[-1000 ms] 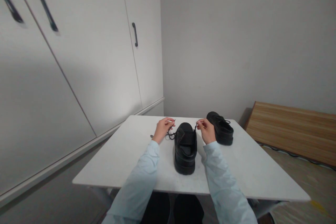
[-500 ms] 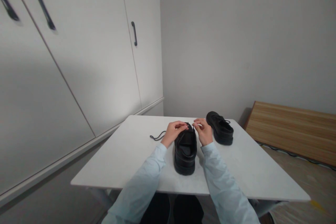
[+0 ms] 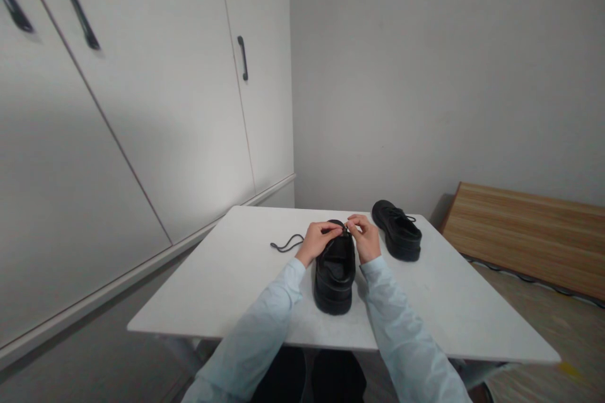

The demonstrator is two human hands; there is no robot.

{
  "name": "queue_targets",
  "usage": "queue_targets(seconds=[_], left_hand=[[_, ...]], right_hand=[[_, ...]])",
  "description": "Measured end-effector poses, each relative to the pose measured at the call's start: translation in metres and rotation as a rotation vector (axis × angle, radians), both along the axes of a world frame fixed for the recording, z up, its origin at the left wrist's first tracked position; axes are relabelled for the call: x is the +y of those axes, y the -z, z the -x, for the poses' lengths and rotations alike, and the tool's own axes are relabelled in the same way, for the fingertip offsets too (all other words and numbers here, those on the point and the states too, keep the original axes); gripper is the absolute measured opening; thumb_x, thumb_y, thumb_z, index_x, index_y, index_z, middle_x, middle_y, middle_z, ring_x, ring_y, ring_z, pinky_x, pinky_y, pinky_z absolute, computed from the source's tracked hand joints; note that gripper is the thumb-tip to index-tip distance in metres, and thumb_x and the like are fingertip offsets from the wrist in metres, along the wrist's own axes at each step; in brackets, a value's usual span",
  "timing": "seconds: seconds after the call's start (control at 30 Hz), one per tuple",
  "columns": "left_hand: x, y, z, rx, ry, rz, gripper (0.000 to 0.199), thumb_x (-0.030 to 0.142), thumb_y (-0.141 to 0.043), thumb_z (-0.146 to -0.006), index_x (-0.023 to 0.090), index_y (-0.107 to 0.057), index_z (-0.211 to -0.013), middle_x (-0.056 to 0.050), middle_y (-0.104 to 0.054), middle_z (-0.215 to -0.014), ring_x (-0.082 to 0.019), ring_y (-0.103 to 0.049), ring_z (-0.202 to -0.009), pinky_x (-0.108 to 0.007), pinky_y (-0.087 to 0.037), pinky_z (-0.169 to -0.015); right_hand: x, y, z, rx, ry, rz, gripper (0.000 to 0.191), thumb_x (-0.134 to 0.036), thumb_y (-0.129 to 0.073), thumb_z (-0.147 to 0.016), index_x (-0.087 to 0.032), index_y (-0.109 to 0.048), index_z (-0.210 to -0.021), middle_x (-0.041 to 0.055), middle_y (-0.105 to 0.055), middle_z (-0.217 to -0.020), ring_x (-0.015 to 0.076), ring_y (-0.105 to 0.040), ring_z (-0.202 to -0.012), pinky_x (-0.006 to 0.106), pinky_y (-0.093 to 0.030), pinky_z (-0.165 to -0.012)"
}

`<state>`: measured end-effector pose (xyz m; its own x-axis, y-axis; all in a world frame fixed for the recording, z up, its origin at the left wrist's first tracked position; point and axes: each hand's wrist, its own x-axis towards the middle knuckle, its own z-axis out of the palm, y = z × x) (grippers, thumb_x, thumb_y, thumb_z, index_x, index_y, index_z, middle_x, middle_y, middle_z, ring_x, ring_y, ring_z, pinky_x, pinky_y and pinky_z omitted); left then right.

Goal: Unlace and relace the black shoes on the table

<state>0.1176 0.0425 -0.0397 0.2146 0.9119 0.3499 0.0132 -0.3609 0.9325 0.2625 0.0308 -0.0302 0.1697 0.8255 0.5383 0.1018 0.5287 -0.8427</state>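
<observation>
A black lace-up shoe (image 3: 333, 293) stands on the white table in front of me, its heel towards me. Over its front part, my left hand (image 3: 317, 241) and my right hand (image 3: 365, 239) meet with fingers pinched. A short dark piece of shoelace shows between the fingertips of both hands. To the left of my left hand, a loose loop of black shoelace (image 3: 286, 245) lies on the table. My hands partly cover the shoe's eyelets and toe, so the exact lacing there cannot be made out.
The second black shoe (image 3: 403, 240) stands at the table's back right, laces on top. White cupboards (image 3: 189, 138) with dark handles line the left side. A wooden-look board (image 3: 524, 233) is low at the right, beyond the white table (image 3: 227, 277).
My left hand has shifted slightly to the right, and its fingertips have come closer to those of my right hand. The shoe itself has stayed in place.
</observation>
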Motion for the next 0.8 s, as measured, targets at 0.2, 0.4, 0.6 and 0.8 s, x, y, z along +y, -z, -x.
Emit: queue_targets(seconds=[0.2, 0.4, 0.6, 0.8], left_hand=[[-0.0018, -0.0004, -0.0008, 0.009, 0.030, 0.015, 0.031, 0.038, -0.068, -0.071, 0.011, -0.073, -0.085, -0.011, -0.073, -0.088, -0.022, -0.066, -0.085, -0.035, -0.048, -0.085], [-0.0016, 0.0003, -0.0024, -0.005, 0.021, 0.020, 0.032, 0.039, -0.069, -0.070, 0.011, -0.073, -0.085, -0.011, -0.072, -0.088, -0.022, -0.065, -0.085, -0.034, -0.047, -0.085], [-0.0014, 0.0007, -0.0034, 0.002, 0.026, 0.017, 0.034, 0.041, -0.069, -0.070, 0.010, -0.072, -0.086, -0.010, -0.071, -0.087, -0.020, -0.064, -0.084, -0.033, -0.047, -0.084], [-0.0036, -0.0007, -0.0037, 0.015, 0.017, -0.001, 0.033, 0.040, -0.068, -0.071, 0.010, -0.071, -0.087, -0.009, -0.071, -0.087, -0.020, -0.063, -0.083, -0.031, -0.047, -0.082]], right_hand=[[-0.0010, 0.0001, 0.0030, 0.032, -0.029, 0.010, 0.023, -0.040, -0.064, -0.071, -0.018, -0.063, -0.062, 0.0061, -0.056, -0.086, 0.0204, -0.054, -0.086, 0.031, -0.048, -0.066], [-0.0010, 0.0016, 0.0058, 0.032, -0.038, 0.016, 0.023, -0.039, -0.064, -0.071, -0.018, -0.063, -0.062, 0.0062, -0.055, -0.086, 0.0205, -0.055, -0.086, 0.029, -0.048, -0.063], [-0.0005, 0.0030, 0.0064, -0.013, -0.010, 0.000, 0.024, -0.041, -0.063, -0.072, -0.018, -0.062, -0.063, 0.0056, -0.056, -0.084, 0.0200, -0.055, -0.085, 0.029, -0.048, -0.063], [0.0002, 0.0054, 0.0068, -0.033, 0.003, 0.006, 0.024, -0.041, -0.064, -0.072, -0.018, -0.061, -0.064, 0.0055, -0.056, -0.084, 0.0199, -0.055, -0.084, 0.029, -0.048, -0.063]])
